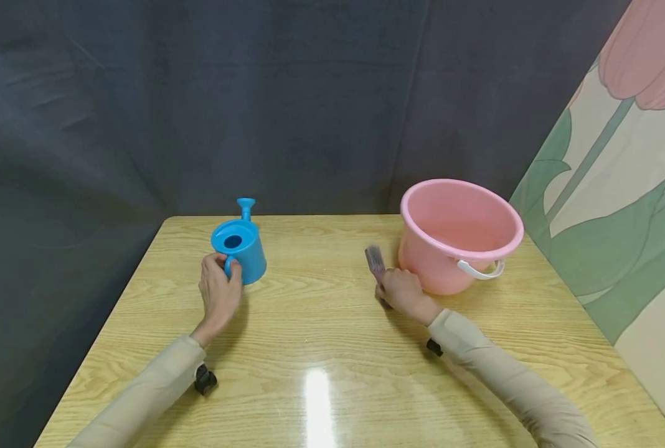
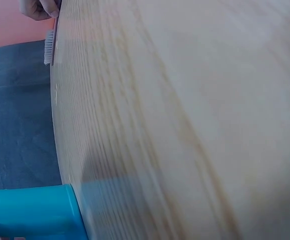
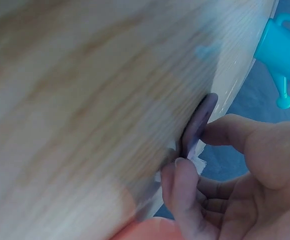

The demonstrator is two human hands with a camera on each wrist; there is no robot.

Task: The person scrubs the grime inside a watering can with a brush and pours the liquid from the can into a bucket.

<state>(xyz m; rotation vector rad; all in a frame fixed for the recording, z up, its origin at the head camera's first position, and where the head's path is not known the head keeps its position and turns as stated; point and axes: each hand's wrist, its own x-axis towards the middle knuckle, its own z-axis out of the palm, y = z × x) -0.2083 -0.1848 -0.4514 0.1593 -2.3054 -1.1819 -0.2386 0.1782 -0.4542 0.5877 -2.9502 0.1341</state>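
A blue watering can (image 1: 252, 261) stands upright at the left of the table, its spout towards the dark curtain. The left hand (image 1: 220, 291) pinches its handle between thumb and fingers. In the left wrist view only part of the can (image 2: 35, 212) shows. To the right, the right hand (image 1: 402, 291) holds a purple brush (image 1: 375, 260) with pale bristles, close in front of the pink bucket (image 1: 439, 274). The right wrist view shows thumb and fingers on the edges of the brush's dark purple handle (image 3: 200, 122), low over the table; whether it touches the wood I cannot tell.
The pink bucket with its white carrying handle (image 1: 481, 271) stands at the table's back right. A dark curtain (image 1: 287, 112) hangs behind the wood-grain table (image 1: 310, 323). A tulip-patterned wall (image 1: 618, 236) borders the right side.
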